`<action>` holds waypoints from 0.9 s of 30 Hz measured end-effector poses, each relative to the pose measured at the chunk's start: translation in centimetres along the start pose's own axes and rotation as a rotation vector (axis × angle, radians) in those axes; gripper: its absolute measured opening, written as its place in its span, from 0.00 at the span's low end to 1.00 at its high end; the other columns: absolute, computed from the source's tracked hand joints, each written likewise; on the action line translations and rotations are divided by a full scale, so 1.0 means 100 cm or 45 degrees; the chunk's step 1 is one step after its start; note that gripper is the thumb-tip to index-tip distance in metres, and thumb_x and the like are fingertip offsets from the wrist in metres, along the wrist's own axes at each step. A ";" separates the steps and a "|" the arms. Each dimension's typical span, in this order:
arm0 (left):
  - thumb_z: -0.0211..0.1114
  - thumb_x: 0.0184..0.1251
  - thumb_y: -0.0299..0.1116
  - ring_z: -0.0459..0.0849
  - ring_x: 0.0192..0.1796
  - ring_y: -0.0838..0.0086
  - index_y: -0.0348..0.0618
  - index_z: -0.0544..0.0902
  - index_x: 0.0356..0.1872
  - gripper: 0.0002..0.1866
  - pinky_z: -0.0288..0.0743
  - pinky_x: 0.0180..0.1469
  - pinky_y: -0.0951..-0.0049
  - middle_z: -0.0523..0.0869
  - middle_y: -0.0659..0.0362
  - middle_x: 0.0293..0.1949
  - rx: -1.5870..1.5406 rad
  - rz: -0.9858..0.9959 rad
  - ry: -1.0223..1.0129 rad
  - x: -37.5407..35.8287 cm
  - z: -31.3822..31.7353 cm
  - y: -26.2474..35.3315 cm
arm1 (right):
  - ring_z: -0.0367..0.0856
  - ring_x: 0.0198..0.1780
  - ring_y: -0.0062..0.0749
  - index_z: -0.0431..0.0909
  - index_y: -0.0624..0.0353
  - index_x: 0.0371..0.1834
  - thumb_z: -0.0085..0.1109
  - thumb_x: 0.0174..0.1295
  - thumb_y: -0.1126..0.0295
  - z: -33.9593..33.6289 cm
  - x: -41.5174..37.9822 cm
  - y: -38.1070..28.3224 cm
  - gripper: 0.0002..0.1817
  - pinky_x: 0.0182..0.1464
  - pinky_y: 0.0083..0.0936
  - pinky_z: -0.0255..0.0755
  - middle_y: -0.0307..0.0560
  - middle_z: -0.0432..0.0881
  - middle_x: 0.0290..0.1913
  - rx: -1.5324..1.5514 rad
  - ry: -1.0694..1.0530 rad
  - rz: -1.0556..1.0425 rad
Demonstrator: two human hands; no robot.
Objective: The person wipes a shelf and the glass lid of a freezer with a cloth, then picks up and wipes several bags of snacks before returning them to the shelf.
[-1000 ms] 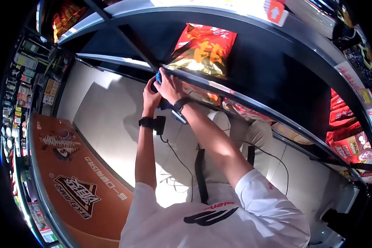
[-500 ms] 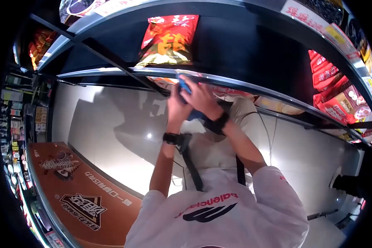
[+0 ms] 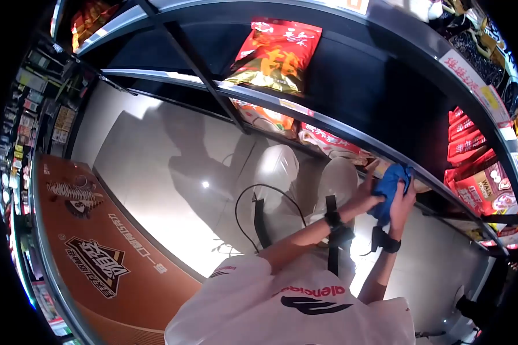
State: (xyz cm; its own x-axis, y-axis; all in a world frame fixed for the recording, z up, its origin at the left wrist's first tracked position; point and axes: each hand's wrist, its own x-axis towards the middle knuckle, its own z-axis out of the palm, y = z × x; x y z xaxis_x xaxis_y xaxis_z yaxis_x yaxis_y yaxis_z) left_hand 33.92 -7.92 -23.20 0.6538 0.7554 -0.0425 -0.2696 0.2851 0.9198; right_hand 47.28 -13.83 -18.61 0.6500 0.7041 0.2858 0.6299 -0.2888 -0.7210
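A bunched blue cloth (image 3: 391, 190) is held between my two hands, close to the front edge of a dark shelf on the right. My left hand (image 3: 362, 198) grips its left side, with the thumb pressed against it. Around its right side close the fingers of my right hand (image 3: 403, 202). Both wrists wear black straps. Behind the cloth and below the shelf edge, packaged bags are partly hidden by my hands.
A red and gold bag (image 3: 279, 57) lies on the dark shelf (image 3: 374, 86). Red packets (image 3: 472, 149) stand at its right end. On the lower level are more bags (image 3: 328, 141). An orange-brown printed panel (image 3: 98, 241) is at left, and a black cable (image 3: 239, 215) loops near my knees.
Both hands have moved right along the shelf with the blue cloth, away from below the red and gold bag. The view has turned, and more of the cloth shows.
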 end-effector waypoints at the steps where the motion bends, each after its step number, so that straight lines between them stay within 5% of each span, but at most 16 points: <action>1: 0.73 0.56 0.21 0.76 0.71 0.59 0.48 0.48 0.85 0.57 0.72 0.70 0.63 0.72 0.43 0.71 -0.233 -0.159 0.050 -0.008 -0.010 0.014 | 0.87 0.53 0.50 0.80 0.65 0.64 0.56 0.74 0.57 0.011 -0.001 -0.005 0.25 0.60 0.38 0.76 0.61 0.88 0.53 0.212 -0.076 0.084; 2: 0.75 0.57 0.21 0.71 0.75 0.61 0.47 0.52 0.84 0.55 0.69 0.73 0.63 0.70 0.45 0.73 -0.467 -0.317 0.096 -0.020 -0.025 0.032 | 0.86 0.48 0.47 0.83 0.66 0.56 0.55 0.75 0.53 0.026 -0.002 -0.024 0.24 0.56 0.35 0.77 0.59 0.88 0.48 0.361 -0.120 0.207; 3: 0.76 0.57 0.22 0.71 0.76 0.61 0.45 0.59 0.81 0.50 0.69 0.74 0.61 0.71 0.46 0.73 0.061 0.017 -0.040 -0.039 -0.059 0.011 | 0.86 0.47 0.49 0.83 0.65 0.56 0.54 0.75 0.50 0.046 -0.002 -0.028 0.26 0.54 0.37 0.76 0.59 0.87 0.46 0.421 -0.270 0.284; 6: 0.75 0.58 0.19 0.71 0.76 0.59 0.43 0.71 0.74 0.40 0.70 0.74 0.59 0.74 0.49 0.71 0.639 0.203 0.084 -0.079 -0.122 0.034 | 0.84 0.55 0.58 0.81 0.65 0.56 0.54 0.77 0.50 0.080 -0.002 -0.133 0.26 0.58 0.43 0.75 0.65 0.85 0.52 0.296 -0.767 -0.150; 7: 0.74 0.58 0.18 0.73 0.75 0.57 0.42 0.73 0.72 0.38 0.70 0.74 0.59 0.75 0.49 0.71 0.718 0.163 0.223 -0.092 -0.134 0.058 | 0.83 0.58 0.61 0.82 0.65 0.57 0.57 0.74 0.56 0.083 -0.001 -0.153 0.22 0.57 0.43 0.75 0.67 0.85 0.54 0.194 -0.789 -0.290; 8: 0.73 0.57 0.16 0.75 0.73 0.56 0.42 0.73 0.71 0.37 0.71 0.73 0.60 0.76 0.50 0.70 0.916 0.229 0.414 -0.104 -0.146 0.076 | 0.83 0.56 0.58 0.83 0.63 0.59 0.63 0.70 0.62 0.098 -0.002 -0.150 0.20 0.56 0.40 0.75 0.63 0.83 0.55 0.090 -0.418 -0.803; 10: 0.70 0.61 0.19 0.80 0.67 0.57 0.43 0.73 0.71 0.34 0.73 0.72 0.60 0.77 0.52 0.68 1.124 0.572 0.640 -0.110 -0.203 0.079 | 0.79 0.57 0.55 0.83 0.60 0.62 0.64 0.68 0.65 0.085 0.015 -0.185 0.20 0.58 0.38 0.74 0.59 0.79 0.57 0.186 -0.376 -0.813; 12: 0.62 0.65 0.21 0.84 0.61 0.63 0.44 0.77 0.68 0.28 0.78 0.65 0.63 0.84 0.54 0.59 -0.711 0.571 0.760 -0.099 -0.242 0.139 | 0.74 0.59 0.55 0.83 0.57 0.62 0.62 0.68 0.67 0.086 0.034 -0.181 0.19 0.65 0.44 0.66 0.57 0.75 0.59 0.053 -0.072 -0.844; 16: 0.61 0.69 0.24 0.84 0.51 0.72 0.42 0.78 0.62 0.20 0.80 0.56 0.68 0.85 0.58 0.53 -0.116 0.925 1.447 -0.099 -0.370 0.188 | 0.72 0.64 0.55 0.81 0.53 0.62 0.58 0.70 0.62 0.101 0.072 -0.145 0.19 0.74 0.56 0.58 0.57 0.75 0.61 -0.410 0.292 -0.908; 18: 0.64 0.66 0.22 0.84 0.48 0.73 0.41 0.78 0.62 0.22 0.80 0.52 0.72 0.85 0.59 0.49 0.155 0.885 1.590 -0.092 -0.398 0.215 | 0.71 0.69 0.54 0.81 0.53 0.59 0.59 0.68 0.63 0.106 0.072 -0.145 0.18 0.79 0.60 0.51 0.56 0.75 0.64 -0.498 0.297 -0.863; 21: 0.71 0.64 0.26 0.80 0.39 0.79 0.40 0.78 0.55 0.19 0.77 0.42 0.76 0.84 0.62 0.42 0.201 0.614 1.381 -0.061 -0.441 0.211 | 0.71 0.71 0.51 0.81 0.52 0.58 0.60 0.67 0.63 0.114 0.072 -0.155 0.17 0.79 0.60 0.50 0.54 0.75 0.66 -0.510 0.342 -0.820; 24: 0.70 0.68 0.37 0.80 0.57 0.68 0.41 0.73 0.63 0.25 0.75 0.62 0.64 0.82 0.55 0.55 0.166 0.511 1.550 -0.013 -0.450 0.181 | 0.73 0.70 0.48 0.81 0.51 0.56 0.60 0.66 0.64 0.123 0.080 -0.152 0.16 0.78 0.54 0.55 0.50 0.76 0.65 -0.522 0.420 -0.805; 27: 0.68 0.69 0.35 0.80 0.61 0.65 0.42 0.71 0.70 0.30 0.71 0.68 0.64 0.81 0.55 0.59 0.079 0.571 1.510 -0.011 -0.447 0.189 | 0.75 0.65 0.49 0.82 0.52 0.53 0.59 0.66 0.66 0.124 0.080 -0.149 0.14 0.75 0.51 0.60 0.50 0.77 0.63 -0.507 0.437 -0.836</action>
State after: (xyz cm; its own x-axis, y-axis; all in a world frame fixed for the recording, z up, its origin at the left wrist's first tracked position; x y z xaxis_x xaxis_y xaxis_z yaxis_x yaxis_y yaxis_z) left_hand -3.46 22.98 -23.23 -0.5267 0.8499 -0.0160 -0.2481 -0.1357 0.9592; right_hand 37.77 4.16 -13.43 0.1515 0.5913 0.7921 0.9864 -0.1415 -0.0831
